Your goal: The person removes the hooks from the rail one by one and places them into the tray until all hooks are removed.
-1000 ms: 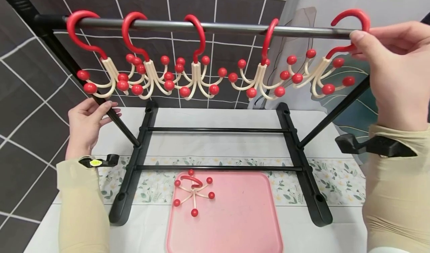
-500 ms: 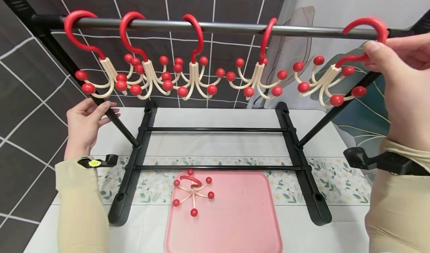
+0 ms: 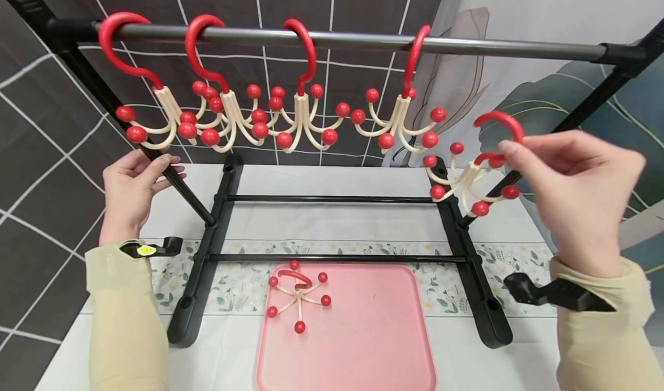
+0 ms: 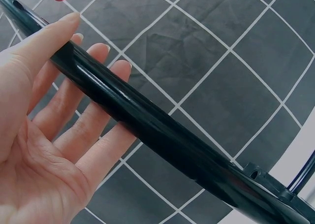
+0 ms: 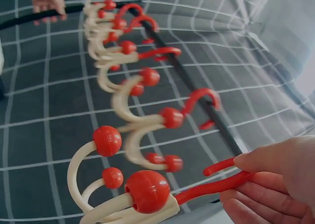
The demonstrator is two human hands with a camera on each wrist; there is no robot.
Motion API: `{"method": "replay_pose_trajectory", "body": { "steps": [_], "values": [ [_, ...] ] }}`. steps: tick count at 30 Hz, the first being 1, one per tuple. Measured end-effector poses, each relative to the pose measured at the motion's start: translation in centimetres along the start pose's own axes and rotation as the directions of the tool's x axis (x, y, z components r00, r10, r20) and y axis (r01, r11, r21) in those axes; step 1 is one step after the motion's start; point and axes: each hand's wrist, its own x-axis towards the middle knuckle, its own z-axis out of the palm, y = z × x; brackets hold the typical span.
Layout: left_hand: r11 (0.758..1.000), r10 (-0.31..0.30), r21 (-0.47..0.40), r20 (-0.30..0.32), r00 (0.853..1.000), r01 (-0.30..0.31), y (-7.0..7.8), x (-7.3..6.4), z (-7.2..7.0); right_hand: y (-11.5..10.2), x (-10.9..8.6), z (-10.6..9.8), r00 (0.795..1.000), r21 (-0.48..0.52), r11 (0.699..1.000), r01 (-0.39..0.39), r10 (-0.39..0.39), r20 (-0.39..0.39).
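The right grip point(image 3: 586, 192) is clamped on the red hook point(image 3: 500, 116) of one hanger point(image 3: 468, 176), which is in the air, off the rod point(image 3: 493, 47); the left grip point(image 3: 129, 190) holds around the left post point(image 3: 193, 202). One should pinch firmly and keep the red balls point(image 3: 480, 208) clear of the right post point(image 3: 602, 93).

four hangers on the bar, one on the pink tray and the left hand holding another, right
Not quite: the head view shows the right hand holding that other hanger; the left hand grips a black post. The rest is right.
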Motion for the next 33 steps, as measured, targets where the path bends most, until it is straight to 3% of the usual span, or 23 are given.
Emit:
{"method": "replay_pose_trajectory", "body": {
  "steps": [7, 11, 16, 20, 28, 33],
  "values": [
    [1.000, 0.000, -0.001, 0.000, 1.000, 0.000, 0.0, 0.0, 0.0, 1.7, -3.3, 2.1, 0.984, 0.025, 1.000, -0.013, 0.008, 0.176],
    [1.000, 0.003, -0.003, 0.001, 1.000, -0.003, 0.0, 0.0, 0.0, 2.3, -5.1, 3.5, 0.957, 0.059, 0.998, -0.014, -0.003, 0.291],
    [1.000, 0.003, -0.001, -0.001, 1.000, -0.003, 0.0, 0.0, 0.0, 2.8, -7.4, 5.4, 0.908, 0.131, 0.991, -0.036, -0.022, 0.418],
    [1.000, -0.001, -0.001, -0.003, 1.000, 0.001, 0.1, 0.0, 0.1, 3.0, -9.2, 6.8, 0.855, 0.184, 0.976, -0.115, 0.003, 0.519],
    [1.000, -0.006, -0.005, -0.004, 1.000, 0.006, 0.1, 0.0, 0.2, 3.5, -12.8, 9.1, 0.701, 0.289, 0.906, -0.310, 0.012, 0.713],
    [1.000, -0.004, -0.004, -0.005, 1.000, 0.004, 0.1, 0.0, 0.1, 3.6, -14.4, 10.1, 0.646, 0.317, 0.876, -0.365, -0.007, 0.764]
  ]
}}
